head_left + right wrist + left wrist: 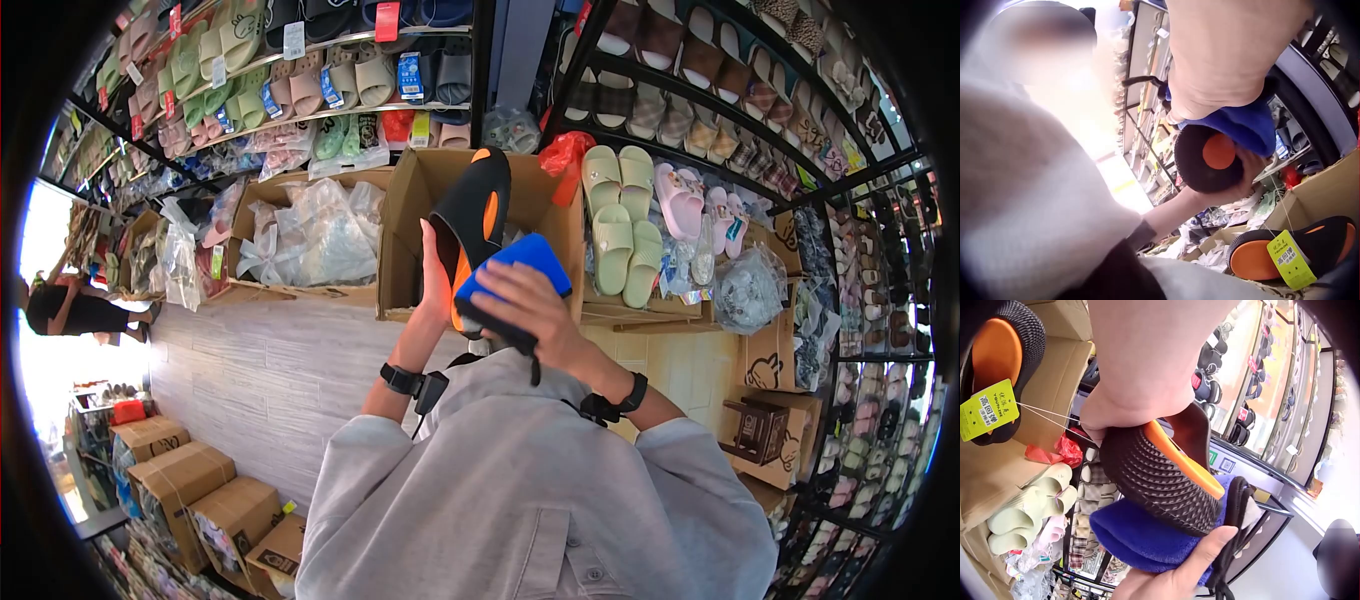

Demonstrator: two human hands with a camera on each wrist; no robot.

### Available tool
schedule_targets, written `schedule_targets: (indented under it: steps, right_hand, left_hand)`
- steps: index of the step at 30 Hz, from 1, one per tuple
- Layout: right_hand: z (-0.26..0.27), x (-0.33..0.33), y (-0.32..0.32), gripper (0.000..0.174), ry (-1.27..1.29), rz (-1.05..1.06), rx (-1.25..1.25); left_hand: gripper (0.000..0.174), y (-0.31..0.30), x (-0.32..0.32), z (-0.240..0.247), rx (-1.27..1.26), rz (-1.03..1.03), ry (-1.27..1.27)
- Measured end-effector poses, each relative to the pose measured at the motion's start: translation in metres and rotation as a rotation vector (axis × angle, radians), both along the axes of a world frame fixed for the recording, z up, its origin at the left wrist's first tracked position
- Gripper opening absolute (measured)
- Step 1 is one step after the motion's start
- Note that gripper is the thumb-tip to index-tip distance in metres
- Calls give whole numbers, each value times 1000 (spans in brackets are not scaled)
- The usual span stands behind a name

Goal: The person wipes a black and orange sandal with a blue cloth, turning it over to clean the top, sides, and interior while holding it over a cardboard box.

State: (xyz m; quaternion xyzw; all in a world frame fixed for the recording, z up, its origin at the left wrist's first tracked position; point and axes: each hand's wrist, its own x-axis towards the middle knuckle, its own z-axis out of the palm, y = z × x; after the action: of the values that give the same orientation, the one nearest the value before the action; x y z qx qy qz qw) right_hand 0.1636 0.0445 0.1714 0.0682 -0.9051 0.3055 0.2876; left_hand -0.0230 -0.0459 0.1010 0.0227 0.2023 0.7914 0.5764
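My left hand (pixel 433 283) grips a black slipper (pixel 1154 478) with an orange insole and ridged sides. An orange round patch shows on its sole in the right wrist view. With my right hand (pixel 535 312) I hold a blue plush pad (pixel 545 262) edged in black, with a dark cord hanging from it. The thumb lies along the near side of the pad in the left wrist view. The pad overlaps the slipper's sole side. A second black and orange slipper (pixel 1322 244) carries a yellow-green tag (pixel 1291 259), with thin string running up toward the held slipper.
An open cardboard box (pixel 410 185) stands in front of me, beside another box of plastic-wrapped goods (pixel 325 230). Pale green slippers (pixel 612 240) lie at the right. Shelves of slippers rise ahead and right; cartons (pixel 185 475) line the left floor. A person (pixel 85 305) stands far left.
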Motion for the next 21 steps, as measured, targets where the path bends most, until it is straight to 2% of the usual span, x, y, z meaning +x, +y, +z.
schedule_targets:
  steps: [1, 2, 3, 6, 11, 13, 16, 19, 21]
  right_hand:
    - [6, 3, -7, 49, -27, 37, 48]
    - [3, 6, -9, 47, -24, 77, 173]
    - [1, 7, -10, 45, -20, 118, 298]
    - [5, 9, 0, 49, 26, 122, 380]
    - [11, 0, 39, 53, 41, -12, 206]
    - [7, -3, 59, 54, 59, -141, 262]
    - [3, -16, 71, 54, 179, -359, 135]
    - [12, -19, 61, 55, 163, -408, 92]
    - [16, -14, 43, 56, 118, -338, 142]
  left_hand:
    - [99, 1, -1, -1, -11, 17, 26]
    - [99, 1, -1, -1, -55, 40, 74]
    - [100, 0, 0, 3, -51, 14, 77]
    - [101, -4, 1, 14, -36, -63, 91]
    - [102, -9, 4, 11, -15, -211, 64]
    - [99, -10, 5, 10, -79, -204, 63]
    - [96, -10, 2, -5, -87, -220, 76]
    - [94, -12, 4, -9, -71, -234, 52]
    - [94, -10, 8, -6, -95, -184, 111]
